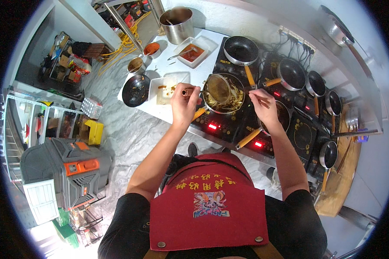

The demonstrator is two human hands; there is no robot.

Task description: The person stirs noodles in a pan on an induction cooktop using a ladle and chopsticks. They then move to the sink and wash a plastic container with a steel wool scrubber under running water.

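My left hand (184, 106) is closed around the wooden handle (188, 92) of a round mesh strainer (219, 88). The strainer is over a frying pan (225, 111) that holds shredded food (235, 103) in dark liquid. On the pan's right side, my right hand (264, 105) grips a thin brown wooden stick or handle (264, 101); its far end is hard to make out near the pan's rim. Below that hand, a second pan (287, 113) with a wooden handle (249, 138) sits partly hidden on an induction cooker whose red display (258, 144) is lit.
Left of the pan stand a white tub (154, 92), a black wok-like pan (136, 90) and a tub of red sauce (191, 53). Behind are a steel stockpot (178, 29) and an empty frying pan (241, 50). Several small pans, including one (291, 73), line the right.
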